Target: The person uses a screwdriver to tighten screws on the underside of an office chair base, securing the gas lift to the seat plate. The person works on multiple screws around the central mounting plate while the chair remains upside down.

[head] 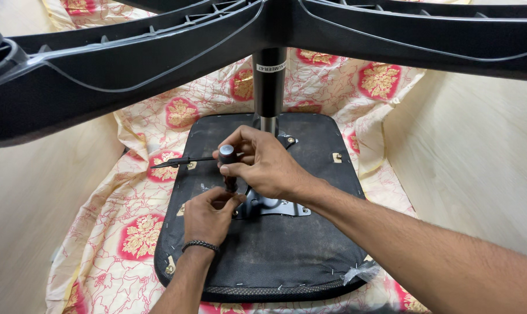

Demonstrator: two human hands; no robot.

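Observation:
An upturned office chair seat (298,244), covered in black fabric, lies on a patterned cloth. A metal plate (275,206) is fixed at its middle, and the gas column (269,87) rises from it to the black star base (130,58) overhead. My right hand (263,166) grips the dark handle of a screwdriver (227,157) standing upright over the plate's left edge. My left hand (208,215) pinches the lower shaft of the tool at the plate. A thin black lever (179,163) sticks out to the left.
The cream cloth with red and gold flower motifs (141,232) is spread over a pale wooden floor (479,157). Small metal brackets (337,157) sit at the seat's edges. A scrap of clear plastic (359,272) clings to the front right rim.

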